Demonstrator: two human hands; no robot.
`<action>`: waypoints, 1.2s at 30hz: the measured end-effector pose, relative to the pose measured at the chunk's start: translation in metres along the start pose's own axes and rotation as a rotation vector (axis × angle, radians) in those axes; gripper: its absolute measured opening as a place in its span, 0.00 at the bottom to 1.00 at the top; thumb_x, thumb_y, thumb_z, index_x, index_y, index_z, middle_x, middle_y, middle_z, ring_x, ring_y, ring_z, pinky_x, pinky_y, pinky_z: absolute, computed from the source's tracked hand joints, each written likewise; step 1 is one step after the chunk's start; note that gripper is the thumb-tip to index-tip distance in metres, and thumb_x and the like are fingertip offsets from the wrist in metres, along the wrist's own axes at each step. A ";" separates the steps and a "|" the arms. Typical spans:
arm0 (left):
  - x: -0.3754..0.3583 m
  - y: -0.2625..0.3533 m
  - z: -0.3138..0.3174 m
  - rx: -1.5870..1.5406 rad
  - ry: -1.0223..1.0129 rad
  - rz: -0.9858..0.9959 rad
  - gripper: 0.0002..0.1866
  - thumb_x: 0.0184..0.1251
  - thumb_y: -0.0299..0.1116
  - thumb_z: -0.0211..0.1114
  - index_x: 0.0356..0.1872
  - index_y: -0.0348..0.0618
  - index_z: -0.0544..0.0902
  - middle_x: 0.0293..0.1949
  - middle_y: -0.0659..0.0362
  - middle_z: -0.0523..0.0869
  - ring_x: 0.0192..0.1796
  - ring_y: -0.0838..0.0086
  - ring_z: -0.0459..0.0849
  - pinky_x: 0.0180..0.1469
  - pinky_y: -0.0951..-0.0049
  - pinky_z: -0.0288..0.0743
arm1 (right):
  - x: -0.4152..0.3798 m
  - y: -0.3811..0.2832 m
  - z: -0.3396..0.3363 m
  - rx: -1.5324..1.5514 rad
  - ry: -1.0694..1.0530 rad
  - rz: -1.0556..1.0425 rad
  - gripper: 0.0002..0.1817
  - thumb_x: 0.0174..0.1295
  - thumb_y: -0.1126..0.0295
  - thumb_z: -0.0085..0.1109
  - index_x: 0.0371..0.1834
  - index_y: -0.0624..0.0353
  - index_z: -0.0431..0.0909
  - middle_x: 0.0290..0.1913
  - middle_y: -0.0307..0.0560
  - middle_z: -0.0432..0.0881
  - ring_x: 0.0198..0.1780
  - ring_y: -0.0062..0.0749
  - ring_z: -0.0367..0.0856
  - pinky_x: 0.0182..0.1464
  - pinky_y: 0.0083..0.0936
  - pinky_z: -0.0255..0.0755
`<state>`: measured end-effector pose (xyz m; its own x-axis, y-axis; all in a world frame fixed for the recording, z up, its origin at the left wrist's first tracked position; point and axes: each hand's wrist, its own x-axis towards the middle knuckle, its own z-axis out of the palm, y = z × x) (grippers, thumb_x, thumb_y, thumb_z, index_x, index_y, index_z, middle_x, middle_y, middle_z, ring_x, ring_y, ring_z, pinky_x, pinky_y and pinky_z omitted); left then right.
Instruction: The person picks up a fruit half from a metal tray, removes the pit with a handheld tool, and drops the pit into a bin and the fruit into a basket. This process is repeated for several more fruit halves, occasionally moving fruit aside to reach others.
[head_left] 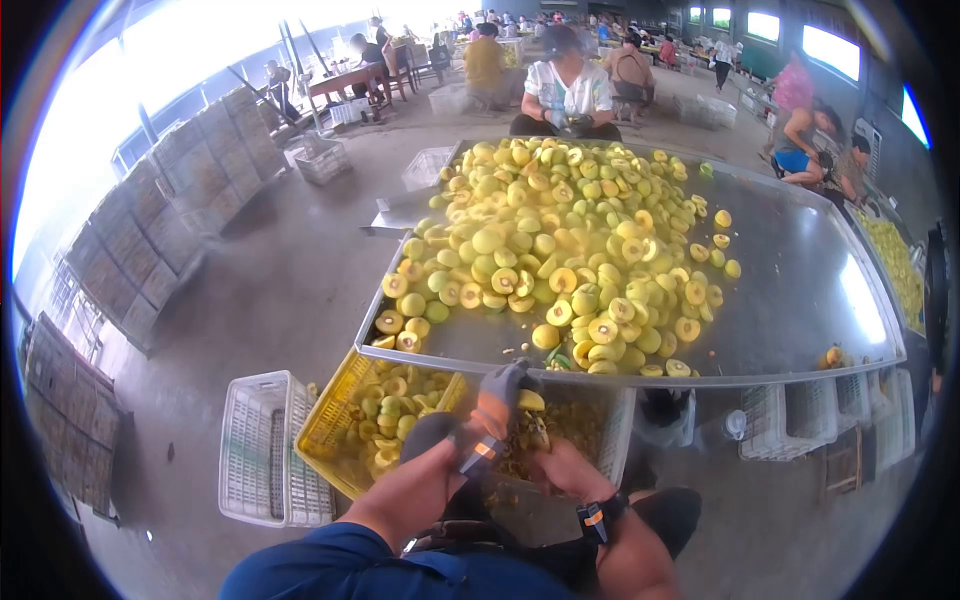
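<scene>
My left hand [503, 392], in a grey and orange glove, is closed on a yellow fruit half [530, 400] that looks like a peach. Just below and to the right, my bare right hand [560, 466] has its fingers curled round a small, thin tool [541, 432], whose exact kind I cannot make out. Both hands are close together in front of the metal table's near edge, above a crate [622, 435] with brownish scraps in it. Halved yellow-green fruit [560, 240], many with pits or hollows showing, lie heaped on the metal table [790, 250].
A yellow crate [325, 425] of fruit halves stands left of my knees, beside a white crate [250, 450]. More white crates [790, 420] sit under the table's right side. A person [568, 90] sits across the table. Stacked crates [150, 220] line the left.
</scene>
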<state>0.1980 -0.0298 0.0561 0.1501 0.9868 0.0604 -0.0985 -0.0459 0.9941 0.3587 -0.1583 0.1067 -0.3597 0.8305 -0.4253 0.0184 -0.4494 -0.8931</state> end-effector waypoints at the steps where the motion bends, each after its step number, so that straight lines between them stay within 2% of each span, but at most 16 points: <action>1: 0.008 -0.029 -0.012 0.063 -0.013 0.087 0.20 0.79 0.45 0.65 0.43 0.33 0.87 0.34 0.52 0.91 0.34 0.65 0.90 0.39 0.66 0.85 | 0.000 0.001 0.000 -0.043 0.034 -0.018 0.08 0.72 0.70 0.57 0.32 0.57 0.76 0.21 0.40 0.76 0.19 0.28 0.75 0.22 0.29 0.66; 4: 0.021 -0.069 -0.044 0.275 0.012 0.298 0.24 0.80 0.49 0.64 0.42 0.32 0.87 0.34 0.52 0.91 0.35 0.64 0.91 0.42 0.65 0.87 | 0.014 0.025 -0.001 0.046 0.181 0.110 0.10 0.73 0.69 0.57 0.32 0.58 0.76 0.21 0.40 0.76 0.20 0.29 0.78 0.22 0.30 0.67; 10: -0.001 0.019 -0.119 0.813 0.130 0.547 0.15 0.77 0.41 0.65 0.43 0.39 0.90 0.38 0.56 0.92 0.40 0.67 0.91 0.45 0.67 0.86 | 0.044 0.074 -0.011 0.131 0.295 0.073 0.14 0.76 0.64 0.58 0.29 0.56 0.75 0.20 0.37 0.74 0.17 0.26 0.72 0.20 0.30 0.65; 11: -0.007 0.025 -0.135 0.794 0.130 0.455 0.13 0.76 0.39 0.66 0.43 0.40 0.90 0.39 0.56 0.92 0.42 0.67 0.91 0.46 0.67 0.86 | 0.046 0.080 -0.018 0.087 0.248 0.037 0.16 0.76 0.63 0.59 0.27 0.54 0.74 0.20 0.36 0.73 0.16 0.25 0.71 0.20 0.30 0.65; 12: -0.002 -0.002 -0.158 0.055 0.279 -0.007 0.15 0.78 0.42 0.66 0.43 0.39 0.89 0.39 0.58 0.92 0.42 0.66 0.91 0.44 0.66 0.86 | 0.042 0.087 -0.022 0.049 0.202 0.019 0.18 0.76 0.62 0.59 0.25 0.53 0.73 0.20 0.36 0.72 0.16 0.25 0.69 0.20 0.30 0.64; 14: -0.008 0.025 -0.172 -0.356 0.482 -0.321 0.19 0.80 0.49 0.63 0.45 0.42 0.88 0.38 0.56 0.91 0.40 0.64 0.90 0.41 0.60 0.85 | 0.036 0.070 -0.016 0.086 0.240 0.055 0.18 0.76 0.61 0.60 0.27 0.55 0.73 0.18 0.37 0.72 0.16 0.25 0.71 0.18 0.29 0.65; 17: -0.019 0.035 -0.190 -0.340 0.522 -0.346 0.20 0.79 0.53 0.64 0.50 0.45 0.87 0.40 0.56 0.91 0.41 0.63 0.90 0.41 0.56 0.85 | 0.029 0.048 -0.010 0.168 0.267 -0.019 0.14 0.76 0.62 0.61 0.34 0.57 0.73 0.18 0.38 0.73 0.15 0.26 0.72 0.18 0.29 0.66; 18: -0.020 0.036 -0.191 -0.319 0.525 -0.325 0.19 0.79 0.52 0.64 0.50 0.46 0.87 0.41 0.56 0.91 0.41 0.63 0.90 0.40 0.56 0.85 | 0.031 0.057 -0.016 0.141 0.268 -0.038 0.16 0.73 0.61 0.61 0.37 0.65 0.78 0.26 0.53 0.83 0.19 0.38 0.80 0.23 0.38 0.73; 22: -0.020 0.037 -0.185 -0.263 0.523 -0.263 0.18 0.82 0.48 0.61 0.50 0.43 0.84 0.38 0.56 0.90 0.33 0.63 0.88 0.33 0.60 0.84 | 0.044 0.070 -0.022 -0.275 0.470 -0.107 0.21 0.67 0.60 0.64 0.44 0.74 0.78 0.34 0.70 0.85 0.44 0.67 0.85 0.52 0.52 0.78; 24: -0.016 0.043 -0.184 -0.285 0.604 -0.316 0.19 0.81 0.50 0.63 0.54 0.43 0.84 0.39 0.57 0.91 0.37 0.67 0.90 0.35 0.62 0.86 | 0.049 0.072 -0.022 -0.402 0.526 -0.143 0.21 0.68 0.60 0.63 0.43 0.73 0.79 0.36 0.71 0.85 0.45 0.69 0.86 0.51 0.52 0.79; 25: -0.023 0.039 -0.188 -0.069 0.563 -0.212 0.19 0.80 0.49 0.64 0.52 0.44 0.86 0.41 0.56 0.92 0.38 0.65 0.90 0.36 0.62 0.86 | 0.047 0.078 -0.022 -0.461 0.559 -0.157 0.20 0.68 0.59 0.63 0.43 0.72 0.80 0.36 0.72 0.85 0.46 0.69 0.86 0.51 0.53 0.79; 28: -0.012 -0.066 -0.327 1.537 0.376 0.071 0.12 0.71 0.39 0.70 0.47 0.44 0.90 0.41 0.49 0.93 0.39 0.55 0.90 0.41 0.61 0.84 | 0.043 0.091 -0.024 -0.529 0.532 -0.120 0.21 0.68 0.59 0.64 0.45 0.72 0.80 0.40 0.74 0.86 0.48 0.72 0.85 0.50 0.54 0.79; 29: -0.017 -0.022 -0.273 0.952 0.746 -0.229 0.09 0.67 0.35 0.72 0.43 0.42 0.91 0.42 0.48 0.92 0.42 0.53 0.91 0.47 0.55 0.83 | 0.043 0.086 -0.022 -0.522 0.532 -0.211 0.21 0.67 0.59 0.64 0.45 0.72 0.80 0.41 0.75 0.86 0.48 0.72 0.86 0.50 0.54 0.79; 31: -0.017 0.001 -0.236 1.140 0.751 0.154 0.10 0.67 0.33 0.72 0.45 0.42 0.91 0.45 0.48 0.92 0.47 0.54 0.91 0.54 0.56 0.83 | 0.046 0.083 -0.028 -0.433 0.543 -0.171 0.20 0.68 0.59 0.64 0.44 0.70 0.80 0.41 0.75 0.86 0.48 0.72 0.86 0.50 0.53 0.80; 34: 0.008 0.013 -0.157 0.531 0.433 0.209 0.13 0.70 0.31 0.74 0.53 0.43 0.90 0.45 0.52 0.92 0.47 0.63 0.91 0.55 0.64 0.84 | 0.047 0.076 -0.027 -0.451 0.554 -0.162 0.19 0.68 0.60 0.64 0.44 0.69 0.79 0.41 0.74 0.86 0.49 0.72 0.86 0.50 0.52 0.80; 36: 0.005 0.043 -0.083 0.816 0.032 0.170 0.16 0.75 0.29 0.72 0.60 0.37 0.87 0.51 0.55 0.93 0.51 0.72 0.89 0.57 0.69 0.83 | 0.032 0.047 -0.021 -0.459 0.512 -0.146 0.18 0.68 0.60 0.64 0.46 0.68 0.78 0.42 0.74 0.86 0.49 0.72 0.85 0.50 0.53 0.80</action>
<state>0.1127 -0.0145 0.0918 0.1683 0.9597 0.2250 0.6284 -0.2804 0.7256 0.3671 -0.1454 0.0483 0.0943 0.9730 -0.2109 0.4361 -0.2308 -0.8698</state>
